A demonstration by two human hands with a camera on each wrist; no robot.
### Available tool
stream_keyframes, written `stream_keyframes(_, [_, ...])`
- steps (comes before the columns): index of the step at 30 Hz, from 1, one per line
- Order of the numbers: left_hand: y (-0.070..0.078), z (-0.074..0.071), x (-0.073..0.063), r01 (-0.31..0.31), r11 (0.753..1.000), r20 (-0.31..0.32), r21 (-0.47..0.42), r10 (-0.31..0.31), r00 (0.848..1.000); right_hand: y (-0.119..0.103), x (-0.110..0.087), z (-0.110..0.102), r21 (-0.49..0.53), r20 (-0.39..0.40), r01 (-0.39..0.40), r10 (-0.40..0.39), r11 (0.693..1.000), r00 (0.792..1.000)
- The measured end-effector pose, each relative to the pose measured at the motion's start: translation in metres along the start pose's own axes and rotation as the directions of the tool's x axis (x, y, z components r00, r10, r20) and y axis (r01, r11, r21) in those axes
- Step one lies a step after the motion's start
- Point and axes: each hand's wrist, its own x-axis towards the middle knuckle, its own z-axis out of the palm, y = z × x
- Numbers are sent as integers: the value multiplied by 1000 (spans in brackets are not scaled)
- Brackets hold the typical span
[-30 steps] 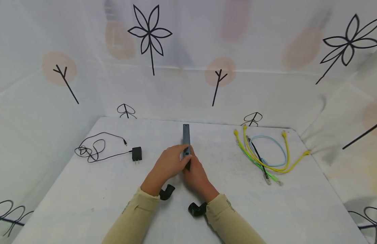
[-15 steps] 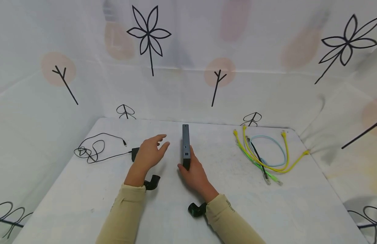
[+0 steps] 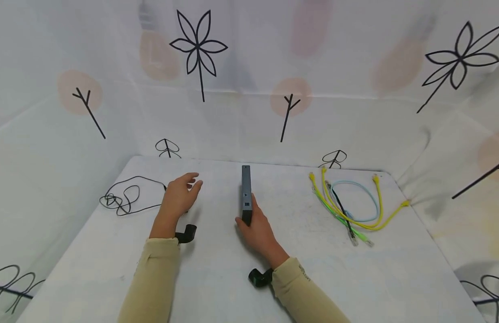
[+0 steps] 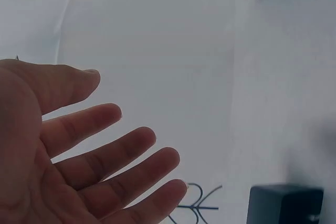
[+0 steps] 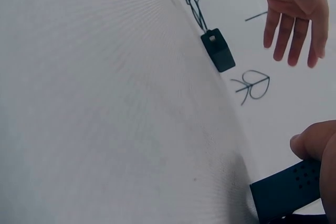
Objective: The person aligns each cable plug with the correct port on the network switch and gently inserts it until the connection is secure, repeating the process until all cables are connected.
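While right grip [image 3: 260, 229] clasps grey box [image 3: 246, 190] | left grip [image 3: 177, 195] hangs spread | right-sleeve marking [image 3: 304, 270] too small to read

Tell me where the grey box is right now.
In the head view, the grey box is near the middle, held in the right grip, with the black cord off to the left and the coloured cables to the right.

Box [image 3: 245, 186]: smooth, matt; metal or plastic undetermined. Adapter [image 5: 218, 53]: smooth plastic. Sleeves [image 3: 154, 273]: cloth. Tabletop [image 3: 217, 294]: smooth, matt finish.
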Motion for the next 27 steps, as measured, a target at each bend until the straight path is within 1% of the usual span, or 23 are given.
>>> stream_keyframes(5, [-16, -8, 10, 41, 998, 3, 38, -41, 999, 2, 1, 2, 0, -5, 2, -2, 1000, 1000])
stream_keyframes(8, [-25, -12, 16, 62, 997, 15, 53, -63, 998, 3, 1, 2, -9, -6, 0, 0, 1000, 1000])
stream_keyframes(14, [-44, -18, 26, 70, 992, 46, 108, -76, 996, 4, 1, 2, -17, -16, -5, 4, 1000, 1000])
stream_keyframes(19, [-60, -21, 34, 106, 980, 123, 166, -127, 984, 3, 1, 2, -6, -11, -1, 1, 1000, 1000])
stream_keyframes(21, [-65, -22, 37, 129, 975, 140, 181, -155, 978, 3, 1, 2, -5, -9, 1, -1, 1000, 1000])
stream_keyframes(27, [-76, -26, 45, 185, 959, 120, 213, -213, 970, 3, 1, 0, -11, -9, 5, -5, 1000, 1000])
